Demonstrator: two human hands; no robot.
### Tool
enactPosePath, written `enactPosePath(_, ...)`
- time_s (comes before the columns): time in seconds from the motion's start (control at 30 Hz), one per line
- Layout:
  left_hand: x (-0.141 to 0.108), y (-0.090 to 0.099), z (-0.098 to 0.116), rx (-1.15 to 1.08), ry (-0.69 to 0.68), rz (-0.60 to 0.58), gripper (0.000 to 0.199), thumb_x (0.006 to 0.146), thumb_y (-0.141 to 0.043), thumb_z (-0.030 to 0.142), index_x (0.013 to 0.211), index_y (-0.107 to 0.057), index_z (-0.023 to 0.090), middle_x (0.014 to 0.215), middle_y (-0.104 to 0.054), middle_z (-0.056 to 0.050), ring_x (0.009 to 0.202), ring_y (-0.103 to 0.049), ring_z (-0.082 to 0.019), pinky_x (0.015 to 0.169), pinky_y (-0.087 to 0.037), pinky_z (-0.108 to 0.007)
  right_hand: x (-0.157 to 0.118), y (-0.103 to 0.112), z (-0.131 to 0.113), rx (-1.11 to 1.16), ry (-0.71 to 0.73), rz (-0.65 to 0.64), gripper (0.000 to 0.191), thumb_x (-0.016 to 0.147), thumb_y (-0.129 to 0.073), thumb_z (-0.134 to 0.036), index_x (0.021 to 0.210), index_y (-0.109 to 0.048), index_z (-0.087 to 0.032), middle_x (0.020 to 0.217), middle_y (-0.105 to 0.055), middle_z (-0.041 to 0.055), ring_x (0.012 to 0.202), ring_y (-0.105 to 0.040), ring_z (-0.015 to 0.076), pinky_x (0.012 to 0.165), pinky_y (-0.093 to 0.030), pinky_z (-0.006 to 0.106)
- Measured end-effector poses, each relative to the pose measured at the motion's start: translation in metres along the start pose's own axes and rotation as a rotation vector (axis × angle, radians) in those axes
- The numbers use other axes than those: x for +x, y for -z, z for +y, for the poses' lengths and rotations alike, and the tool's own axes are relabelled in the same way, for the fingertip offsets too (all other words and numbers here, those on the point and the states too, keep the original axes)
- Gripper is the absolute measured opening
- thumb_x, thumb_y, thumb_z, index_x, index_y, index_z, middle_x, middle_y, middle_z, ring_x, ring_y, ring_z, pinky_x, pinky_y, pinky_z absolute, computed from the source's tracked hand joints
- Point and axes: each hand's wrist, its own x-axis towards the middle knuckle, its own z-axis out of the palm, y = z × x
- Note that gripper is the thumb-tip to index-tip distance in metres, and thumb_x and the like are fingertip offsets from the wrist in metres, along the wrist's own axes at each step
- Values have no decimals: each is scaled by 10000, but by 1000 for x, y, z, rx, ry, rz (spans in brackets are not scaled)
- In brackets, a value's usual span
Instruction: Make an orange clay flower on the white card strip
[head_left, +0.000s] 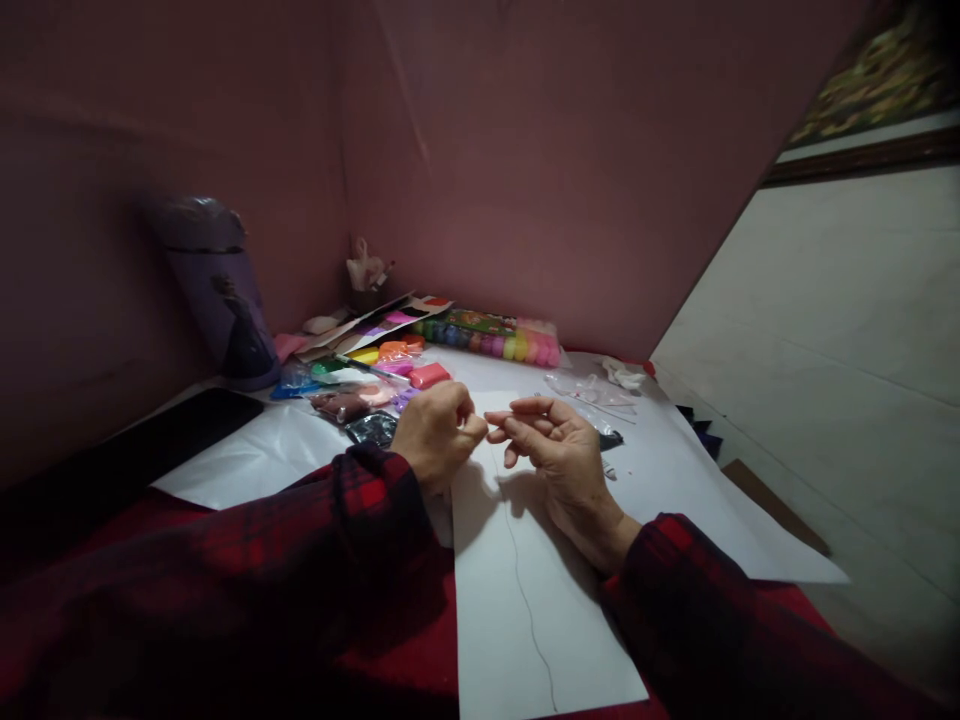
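from afar i saw a wavy line [517,562] run toward me
left hand [437,436] curled, right hand [568,465] loosely bent, both near its far end; fingers pinching? i couldn't tell.

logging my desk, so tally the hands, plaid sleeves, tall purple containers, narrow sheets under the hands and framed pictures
Left hand and right hand: 2
Plaid sleeves: 2
Tall purple container: 1
Narrow white sheet: 1
Framed picture: 1
Total: 7
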Motion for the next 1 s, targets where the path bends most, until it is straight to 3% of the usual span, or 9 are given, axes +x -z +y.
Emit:
enactPosePath(0.1, 7, 4, 1, -144, 265, -24, 161, 640, -572, 90, 510, -515, 165, 505, -480, 31, 491, -411, -93, 501, -299, -232, 3, 2, -2, 63, -40, 25, 236, 664, -763, -166, 814, -580, -158, 790, -746, 83, 604, -659, 148, 445, -465, 210)
enactPosePath(0.17, 8, 4, 4, -415, 419, -196, 111, 699, -576, 165, 588, -569, 153, 493, -477, 40, 412, -380, -73, 427, -281, -216, 6, 4, -3, 109, -107, 16, 250, 646, -765, -152, 813, -579, -151, 764, -743, 83, 566, -636, 132, 434, -451, 200)
enactPosePath(0.23, 6, 3, 7, -644, 483, -353, 149, 744, -591, 276, 671, -593, 146, 468, -436, 59, 350, -336, -60, 363, -250, -205, 7, 5, -2, 157, -149, 16, 267, 632, -765, -138, 820, -576, -151, 737, -735, 70, 534, -608, 115, 421, -433, 191)
enactPosePath(0.33, 1, 0, 9, -744, 454, -417, 207, 737, -636, 331, 689, -591, 134, 453, -400, 70, 333, -336, -54, 332, -256, -192, 8, 6, -2, 199, -174, 31, 287, 627, -760, -121, 833, -563, -156, 721, -725, 52, 520, -587, 101, 415, -416, 180)
enactPosePath(0.53, -1, 1, 10, -696, 446, -457, 146, 774, -594, 254, 728, -604, 116, 478, -418, 68, 316, -350, -41, 319, -249, -180, 9, 8, -1, 189, -150, 31, 294, 637, -754, -134, 854, -556, -141, 705, -715, 50, 515, -585, 95, 420, -416, 168)
enactPosePath(1.0, -3, 3, 12, -511, 344, -414, 134, 709, -605, 246, 651, -593, 127, 489, -499, 56, 397, -331, -40, 402, -226, -195, 7, 8, 2, 34, 6, -57, 227, 677, -732, -157, 831, -565, -162, 690, -709, 26, 527, -609, 124, 422, -453, 206)
